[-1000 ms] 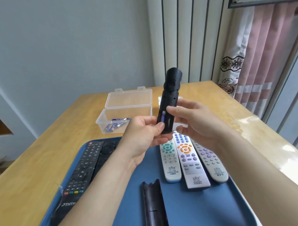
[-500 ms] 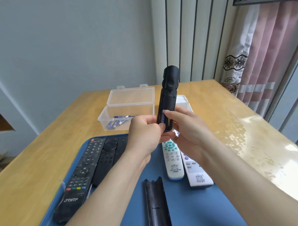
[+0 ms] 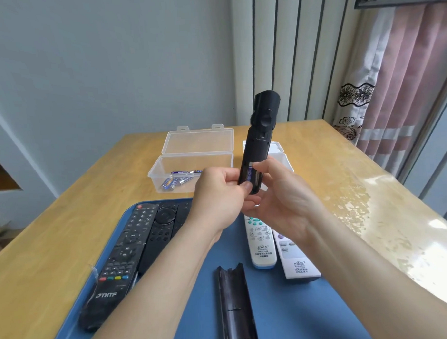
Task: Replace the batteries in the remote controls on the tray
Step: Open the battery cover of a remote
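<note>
The black remote [image 3: 257, 148] is held upright above the tray [image 3: 285, 306], gripped low by the left hand [image 3: 218, 195]. The right hand's [image 3: 284, 200] fingers [image 3: 261, 165], spread a second ago, are now closed on the exposed battery [image 3: 249, 174]. The battery swap is judged to be underway.

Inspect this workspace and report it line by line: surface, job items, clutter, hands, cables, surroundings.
Surface: wooden table; blue tray at its near edge.
Job's things: remote held upright, battery in its open bay; cover on the tray; two black remotes at the tray's left, two white remotes at its right; open clear box behind the tray holds batteries.
Clutter: second box behind the remote, contents hidden.
Hands: left hand grips the remote's lower end, thumb on the battery; right hand holds it too, fingertip on the battery.
Cables: nothing seen.
Surroundings: pale wall, pink curtain at the right.
</note>
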Motion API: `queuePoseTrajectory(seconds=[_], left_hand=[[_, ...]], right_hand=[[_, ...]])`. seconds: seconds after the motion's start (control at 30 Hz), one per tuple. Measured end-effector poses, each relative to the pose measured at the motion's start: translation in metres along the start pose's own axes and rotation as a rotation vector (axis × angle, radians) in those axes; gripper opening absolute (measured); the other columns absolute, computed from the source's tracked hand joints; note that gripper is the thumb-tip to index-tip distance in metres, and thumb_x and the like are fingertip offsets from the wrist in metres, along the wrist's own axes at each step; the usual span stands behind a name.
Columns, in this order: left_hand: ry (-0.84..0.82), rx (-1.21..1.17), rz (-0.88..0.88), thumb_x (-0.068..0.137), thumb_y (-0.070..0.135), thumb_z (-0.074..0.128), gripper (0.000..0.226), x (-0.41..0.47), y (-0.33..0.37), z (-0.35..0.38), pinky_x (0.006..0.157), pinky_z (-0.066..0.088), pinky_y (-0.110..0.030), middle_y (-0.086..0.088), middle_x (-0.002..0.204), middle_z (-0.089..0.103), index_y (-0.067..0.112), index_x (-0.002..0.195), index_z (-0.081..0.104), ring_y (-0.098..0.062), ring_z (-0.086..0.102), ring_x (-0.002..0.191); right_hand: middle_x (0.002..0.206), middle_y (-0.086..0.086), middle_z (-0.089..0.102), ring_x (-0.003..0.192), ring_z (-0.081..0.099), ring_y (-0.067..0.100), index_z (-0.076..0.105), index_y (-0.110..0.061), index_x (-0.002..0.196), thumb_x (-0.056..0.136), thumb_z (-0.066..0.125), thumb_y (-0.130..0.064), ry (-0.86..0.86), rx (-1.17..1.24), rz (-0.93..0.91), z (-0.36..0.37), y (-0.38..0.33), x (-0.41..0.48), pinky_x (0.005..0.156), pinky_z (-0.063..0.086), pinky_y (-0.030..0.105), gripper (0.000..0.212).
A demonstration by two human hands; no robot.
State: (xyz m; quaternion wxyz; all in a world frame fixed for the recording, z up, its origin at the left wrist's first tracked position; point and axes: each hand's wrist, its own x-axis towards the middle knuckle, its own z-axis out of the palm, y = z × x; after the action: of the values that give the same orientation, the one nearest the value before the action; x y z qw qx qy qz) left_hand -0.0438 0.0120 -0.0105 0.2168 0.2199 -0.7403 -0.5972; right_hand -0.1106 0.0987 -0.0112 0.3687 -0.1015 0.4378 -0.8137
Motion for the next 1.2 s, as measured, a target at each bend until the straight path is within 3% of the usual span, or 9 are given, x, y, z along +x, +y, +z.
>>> queuePoseTrajectory(seconds=[0.17,0.27,0.43,0.57,0.8,0.9,0.97,1.1,1.2], left_hand=[[-0.057,0.019,0.014,0.092,-0.001,0.057,0.025,0.001,-0.002,0.0,0.075,0.06,-0.032,-0.01,0.077,0.075,0.018,0.086,0.071,-0.02,0.072,0.067],[-0.087,0.025,0.013,0.093,0.0,0.057,0.021,0.002,-0.002,0.0,0.077,0.06,-0.032,-0.012,0.082,0.075,0.015,0.092,0.072,-0.02,0.072,0.07],[-0.082,0.102,0.03,0.097,0.01,0.053,0.022,0.004,-0.005,0.003,0.083,0.058,-0.041,-0.014,0.081,0.075,0.01,0.089,0.073,-0.024,0.073,0.075],[-0.038,0.169,0.074,0.097,0.01,0.052,0.023,0.004,-0.004,0.006,0.079,0.059,-0.042,-0.012,0.08,0.074,0.004,0.088,0.072,-0.019,0.072,0.069],[-0.028,0.185,0.085,0.097,0.011,0.052,0.021,0.003,-0.006,0.004,0.078,0.059,-0.04,-0.01,0.083,0.075,0.008,0.091,0.071,-0.018,0.073,0.07],[-0.071,-0.084,-0.014,0.098,0.011,0.054,0.018,0.001,0.001,-0.001,0.065,0.059,-0.027,-0.013,0.087,0.074,0.003,0.095,0.069,-0.018,0.072,0.066],[-0.068,0.004,-0.015,0.097,0.021,0.058,0.02,0.003,0.002,-0.007,0.058,0.055,-0.026,-0.009,0.08,0.074,0.009,0.089,0.071,-0.017,0.071,0.061],[0.238,0.524,0.255,0.081,0.037,0.072,0.02,0.006,0.002,-0.014,0.064,0.051,-0.03,0.006,0.065,0.065,0.022,0.073,0.064,-0.015,0.061,0.065],[0.394,0.598,0.717,0.075,0.023,0.076,0.023,0.004,0.01,-0.017,0.084,0.047,-0.031,0.006,0.097,0.06,0.022,0.096,0.065,-0.018,0.054,0.091]], right_hand=[[0.06,0.012,0.056,0.038,0.049,0.017,0.048,-0.008,0.087,0.092,0.042,-0.005,-0.031,0.016,0.006,0.003,-0.001,-0.001,0.037,0.037,0.026,0.008],[0.067,0.016,0.056,0.04,0.052,0.019,0.048,-0.007,0.084,0.091,0.041,-0.006,-0.05,0.021,0.015,0.002,-0.001,-0.001,0.037,0.039,0.026,0.01],[0.062,0.006,0.034,0.04,0.034,0.017,0.041,-0.012,0.07,0.086,0.04,-0.005,0.008,-0.021,-0.02,0.002,0.0,0.002,0.044,0.029,0.026,0.017],[0.061,0.004,0.033,0.048,0.031,0.018,0.04,-0.012,0.066,0.084,0.041,-0.004,0.037,-0.05,-0.045,0.002,-0.002,0.002,0.047,0.028,0.026,0.02],[0.063,0.008,0.039,0.053,0.036,0.021,0.047,-0.007,0.069,0.077,0.034,0.007,0.049,-0.151,-0.069,-0.004,-0.001,0.004,0.051,0.033,0.031,0.02],[0.069,0.01,0.048,0.059,0.049,0.024,0.062,-0.004,0.088,0.085,0.04,0.006,-0.043,-0.29,-0.076,-0.008,-0.005,0.003,0.06,0.043,0.036,0.024],[0.075,0.011,0.055,0.069,0.058,0.024,0.065,-0.001,0.099,0.091,0.045,0.006,-0.101,-0.383,-0.101,-0.011,-0.011,0.003,0.07,0.054,0.037,0.022],[0.092,0.017,0.07,0.081,0.068,0.026,0.067,-0.005,0.11,0.094,0.054,0.007,-0.151,-0.545,-0.202,-0.018,-0.028,0.0,0.08,0.06,0.034,0.024],[0.097,0.02,0.073,0.076,0.069,0.024,0.07,-0.014,0.106,0.092,0.059,0.004,-0.135,-0.718,-0.285,-0.018,-0.04,-0.003,0.074,0.06,0.027,0.025]])
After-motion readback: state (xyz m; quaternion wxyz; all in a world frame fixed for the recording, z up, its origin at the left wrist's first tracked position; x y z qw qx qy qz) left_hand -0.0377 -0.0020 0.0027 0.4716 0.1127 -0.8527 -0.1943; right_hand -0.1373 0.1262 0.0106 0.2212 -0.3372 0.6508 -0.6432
